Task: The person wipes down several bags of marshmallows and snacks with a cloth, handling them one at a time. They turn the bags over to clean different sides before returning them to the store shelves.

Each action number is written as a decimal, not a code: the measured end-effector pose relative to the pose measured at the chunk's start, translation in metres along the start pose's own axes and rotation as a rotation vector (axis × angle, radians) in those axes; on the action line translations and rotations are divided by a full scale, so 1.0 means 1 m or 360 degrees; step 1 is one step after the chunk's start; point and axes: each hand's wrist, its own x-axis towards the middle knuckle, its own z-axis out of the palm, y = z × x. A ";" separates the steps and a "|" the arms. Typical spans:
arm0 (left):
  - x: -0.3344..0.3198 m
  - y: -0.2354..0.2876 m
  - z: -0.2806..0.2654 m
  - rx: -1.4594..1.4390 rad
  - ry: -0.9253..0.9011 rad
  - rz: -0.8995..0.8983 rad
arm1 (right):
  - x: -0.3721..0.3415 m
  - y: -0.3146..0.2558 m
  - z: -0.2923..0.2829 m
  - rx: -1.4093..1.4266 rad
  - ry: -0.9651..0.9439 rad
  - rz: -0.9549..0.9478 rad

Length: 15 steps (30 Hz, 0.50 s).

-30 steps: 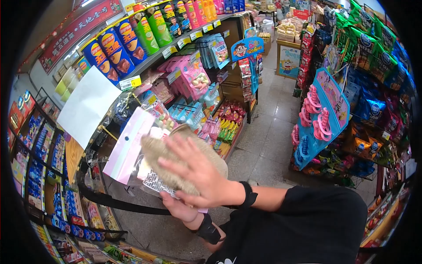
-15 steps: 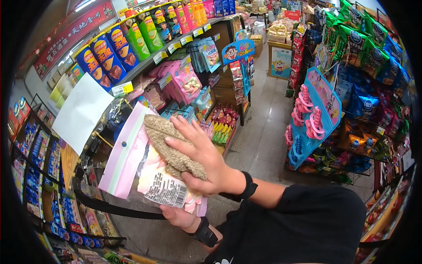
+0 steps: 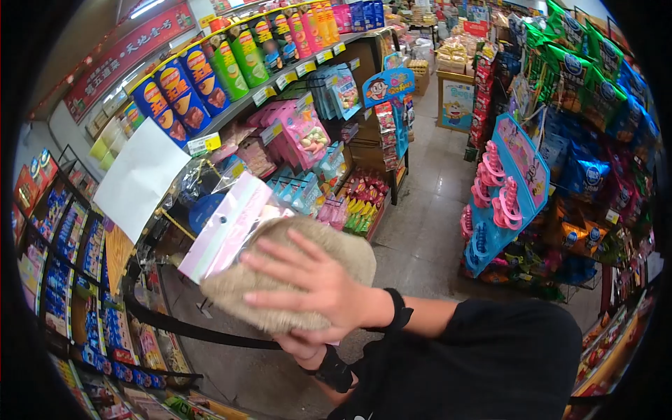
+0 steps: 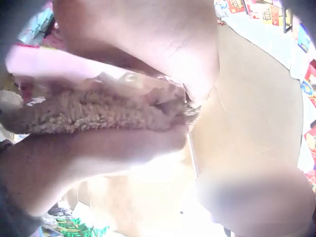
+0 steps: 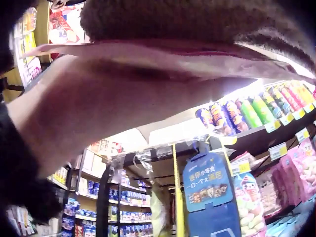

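Note:
A bag of marshmallows (image 3: 227,222) with a pink header and hang hole lies tilted in front of the body in the head view. My left hand (image 3: 299,346) holds it from beneath at its near edge, mostly covered. Over the bag is spread a fuzzy tan cloth (image 3: 227,297), hiding the printed label and most of the contents. My right hand (image 3: 308,280) presses flat on this cloth, fingers straight and spread. The left wrist view shows the cloth (image 4: 94,113) sandwiched between the bag and the right hand.
Chip canisters (image 3: 227,66) line the shelf at the left, above hanging pink candy bags (image 3: 301,136). A blue rack of pink toys (image 3: 518,175) stands right of the tiled aisle (image 3: 427,189). A white sheet (image 3: 140,178) and a black bar (image 3: 203,332) are close on the left.
The cloth went from folded under the right hand, baring the label, to spread over the bag. My right hand has opened out flat; the left still holds the bag below.

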 end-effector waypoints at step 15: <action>0.016 0.008 0.020 -0.0181 0.0074 -0.0219 | -0.018 -0.022 0.021 0.0390 -0.0189 0.0121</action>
